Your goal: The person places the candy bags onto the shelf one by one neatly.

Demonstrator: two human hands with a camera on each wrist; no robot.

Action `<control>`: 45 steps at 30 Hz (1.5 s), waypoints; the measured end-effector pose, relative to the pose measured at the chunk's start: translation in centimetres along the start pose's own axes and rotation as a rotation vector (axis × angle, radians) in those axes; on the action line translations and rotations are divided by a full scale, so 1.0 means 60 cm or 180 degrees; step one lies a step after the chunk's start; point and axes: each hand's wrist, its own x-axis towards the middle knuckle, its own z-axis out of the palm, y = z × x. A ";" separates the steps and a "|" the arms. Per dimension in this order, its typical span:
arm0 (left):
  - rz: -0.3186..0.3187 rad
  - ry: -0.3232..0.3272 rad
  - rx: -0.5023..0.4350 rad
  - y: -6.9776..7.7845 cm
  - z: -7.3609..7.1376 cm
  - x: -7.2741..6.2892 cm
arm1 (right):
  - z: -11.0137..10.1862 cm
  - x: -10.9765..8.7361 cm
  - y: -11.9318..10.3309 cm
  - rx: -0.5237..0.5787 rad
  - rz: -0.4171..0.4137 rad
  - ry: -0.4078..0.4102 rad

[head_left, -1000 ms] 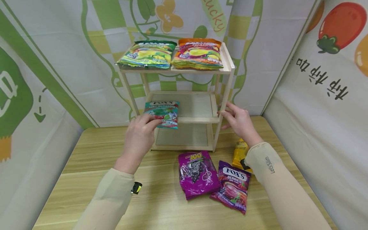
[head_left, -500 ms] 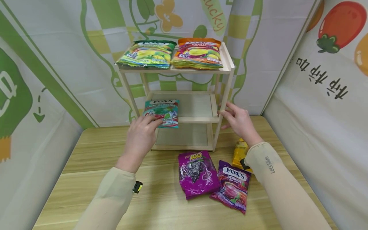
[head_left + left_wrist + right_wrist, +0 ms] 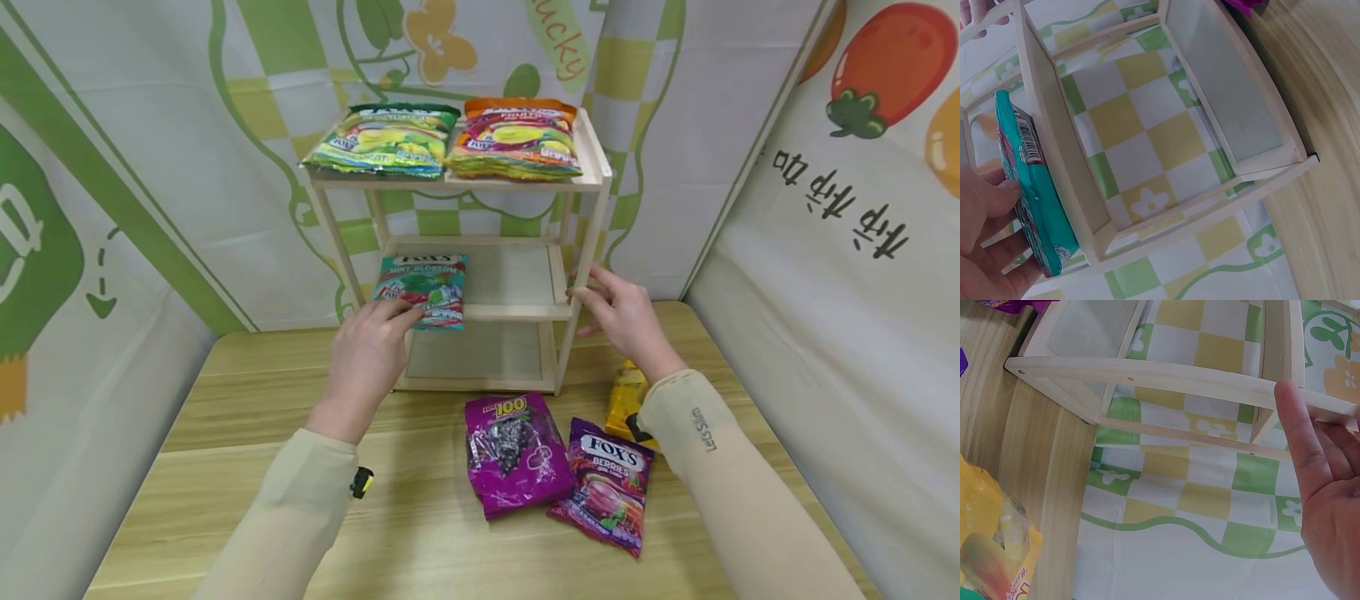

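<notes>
My left hand (image 3: 367, 350) grips a teal bag of Fox's mint candy (image 3: 423, 287) by its lower left part. The bag stands tilted at the left front of the middle shelf, its face toward me. In the left wrist view, the thumb and fingers (image 3: 997, 200) lie against the printed face of the candy bag (image 3: 1044, 200), close to the shelf board. My right hand (image 3: 622, 321) holds the right front post of the wooden shelf rack (image 3: 517, 313). In the right wrist view, one finger (image 3: 1297, 431) lies along the post and the others pass behind it.
On the top shelf lie a green candy bag (image 3: 386, 142) and an orange one (image 3: 517, 142). On the table (image 3: 405, 533), before the rack, are a purple grape candy bag (image 3: 517, 458), a Fox's berries bag (image 3: 607, 487) and a yellow bag (image 3: 626, 400). Printed cloth walls (image 3: 810, 317) surround the table.
The mint candy bag has risen slightly and sits a little farther back, still in my left hand. My right hand stays on the post.
</notes>
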 end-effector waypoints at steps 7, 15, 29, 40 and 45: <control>0.0006 -0.0019 0.0029 -0.003 0.005 0.004 | 0.001 0.000 -0.001 -0.0041 0.0029 0.0011; -0.0060 -0.0110 0.0066 -0.006 0.009 0.009 | -0.001 0.000 -0.001 -0.0042 0.0010 -0.0006; -0.0138 -0.0185 0.0079 -0.014 0.020 0.020 | -0.002 -0.001 -0.002 -0.0026 0.0009 -0.0019; -0.0212 -0.0367 0.0028 -0.019 0.022 0.030 | -0.001 0.000 0.000 -0.0039 -0.0013 0.0001; -0.0271 -0.0439 0.0007 -0.020 0.021 0.034 | -0.002 0.000 -0.001 -0.0046 0.0031 -0.0016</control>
